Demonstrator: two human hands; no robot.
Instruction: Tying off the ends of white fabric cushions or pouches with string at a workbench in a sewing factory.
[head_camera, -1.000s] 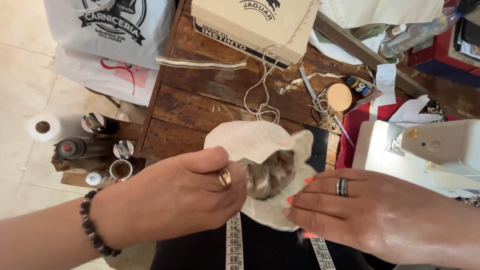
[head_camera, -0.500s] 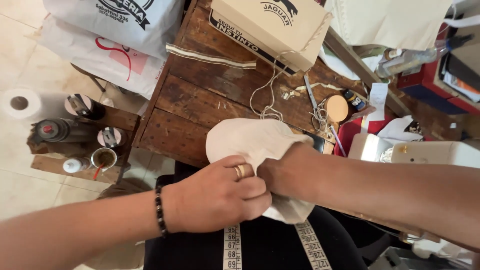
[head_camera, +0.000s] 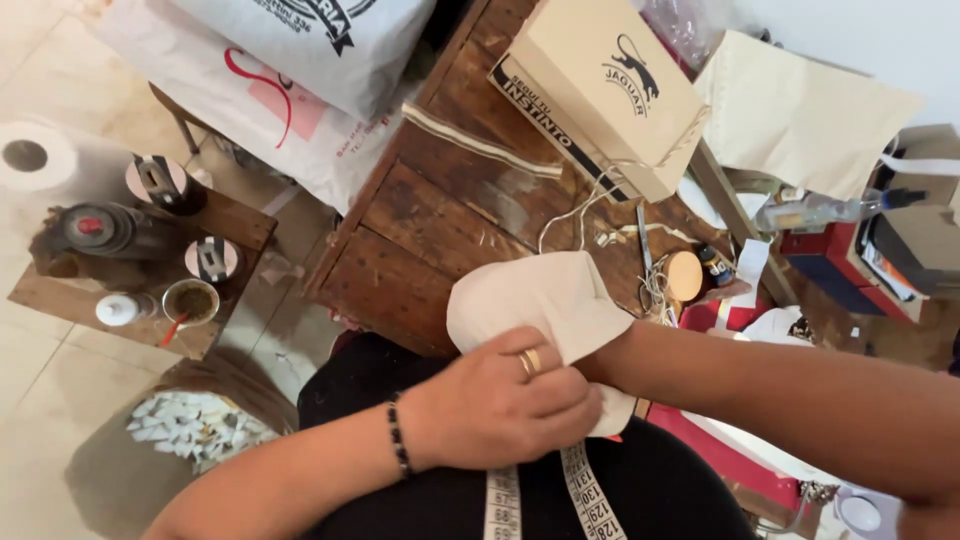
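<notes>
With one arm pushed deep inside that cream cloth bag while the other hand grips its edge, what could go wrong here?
The right forearm is buried in the cream cloth bag, so a hard push might strain its seams. The left hand pinches only the bag's edge; the cloth could slip from that hold. The measuring tape hanging beneath the hands might get caught up in them.

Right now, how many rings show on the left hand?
2, stacked on one finger of the left hand, which grips the cream cloth pouch. The right hand is inside the pouch, so any rings there are hidden.
</notes>
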